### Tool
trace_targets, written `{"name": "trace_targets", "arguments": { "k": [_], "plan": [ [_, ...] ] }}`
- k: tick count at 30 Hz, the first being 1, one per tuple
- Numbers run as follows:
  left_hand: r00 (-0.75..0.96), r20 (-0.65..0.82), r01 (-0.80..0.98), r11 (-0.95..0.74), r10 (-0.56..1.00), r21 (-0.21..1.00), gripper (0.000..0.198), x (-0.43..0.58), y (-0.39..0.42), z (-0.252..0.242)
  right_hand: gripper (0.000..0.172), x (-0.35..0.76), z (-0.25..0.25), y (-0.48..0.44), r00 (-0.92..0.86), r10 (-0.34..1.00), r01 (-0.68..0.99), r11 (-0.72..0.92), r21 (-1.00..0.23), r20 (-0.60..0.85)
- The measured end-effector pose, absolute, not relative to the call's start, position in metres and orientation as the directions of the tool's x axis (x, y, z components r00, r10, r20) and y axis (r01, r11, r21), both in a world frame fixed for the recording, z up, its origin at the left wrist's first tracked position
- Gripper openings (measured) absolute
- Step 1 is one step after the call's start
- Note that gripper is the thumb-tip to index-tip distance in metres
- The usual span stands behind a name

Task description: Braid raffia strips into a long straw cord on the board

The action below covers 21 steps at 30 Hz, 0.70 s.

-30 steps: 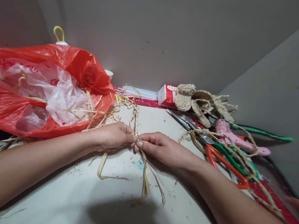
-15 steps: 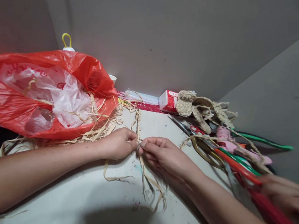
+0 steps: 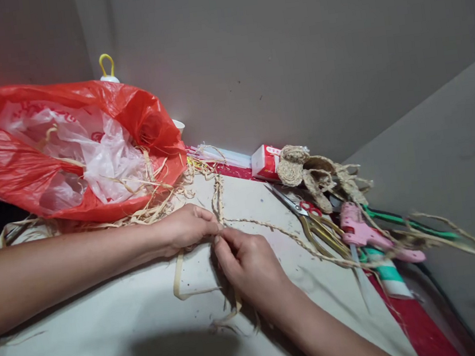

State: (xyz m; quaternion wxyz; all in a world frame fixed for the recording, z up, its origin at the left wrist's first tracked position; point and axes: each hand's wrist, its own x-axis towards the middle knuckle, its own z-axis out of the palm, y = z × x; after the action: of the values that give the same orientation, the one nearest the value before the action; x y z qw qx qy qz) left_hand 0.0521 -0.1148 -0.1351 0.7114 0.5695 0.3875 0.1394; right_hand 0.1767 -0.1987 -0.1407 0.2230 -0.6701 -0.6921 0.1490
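My left hand (image 3: 189, 228) pinches a thin braid of pale raffia (image 3: 219, 196), which lies on the white board and runs away toward the back. Right beside it, fingertips nearly touching, my right hand (image 3: 252, 268) is closed on the same braid at its near end. The exact grip point is hidden by the fingers. Loose raffia strands (image 3: 178, 283) trail out below both hands. From just above my right hand, a long thin braided cord (image 3: 283, 232) stretches right across the board, over the tools, and blurs near the right edge.
A red plastic bag (image 3: 15, 165) with raffia stands back left. Along the right lie scissors (image 3: 320, 234), a pink glue gun (image 3: 359, 229), a green-and-white tube (image 3: 390, 277) and woven raffia pieces (image 3: 292, 165). A red-and-white box (image 3: 264, 162) stands by the wall.
Another person's hand at lower right has left the view, and the orange-handled tool near it is gone. The long cord now stretches further right. My right hand has turned and shifted slightly lower left.
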Motion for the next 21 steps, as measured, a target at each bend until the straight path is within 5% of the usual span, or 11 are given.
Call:
{"name": "trace_targets", "arguments": {
  "k": [5,9,12,16,21],
  "plan": [
    [0.658,-0.447,0.216,0.417,0.606,0.883,0.017,0.053,-0.114,-0.133,0.026,0.175,-0.141,-0.201,-0.073,0.989,0.991,0.086,-0.103,0.131],
    [0.674,-0.457,0.233,0.419,0.581,0.877,0.020,0.053,-0.114,-0.130,0.025,0.171,-0.143,-0.204,-0.191,0.972,0.979,0.198,-0.039,0.134],
    [0.673,-0.451,0.284,0.359,0.586,0.889,0.018,0.053,-0.115,-0.130,0.023,0.168,-0.141,-0.208,-0.295,0.951,0.946,0.305,-0.113,0.097],
    [0.682,-0.426,0.300,0.304,0.594,0.904,0.016,0.052,-0.115,-0.131,0.029,0.168,-0.136,-0.211,-0.421,0.899,0.816,0.433,-0.384,0.119],
    [0.698,-0.398,0.281,0.284,0.596,0.917,0.020,0.051,-0.114,-0.133,0.035,0.176,-0.133,-0.208,-0.241,0.927,0.717,0.369,-0.591,0.287]
  ]
}}
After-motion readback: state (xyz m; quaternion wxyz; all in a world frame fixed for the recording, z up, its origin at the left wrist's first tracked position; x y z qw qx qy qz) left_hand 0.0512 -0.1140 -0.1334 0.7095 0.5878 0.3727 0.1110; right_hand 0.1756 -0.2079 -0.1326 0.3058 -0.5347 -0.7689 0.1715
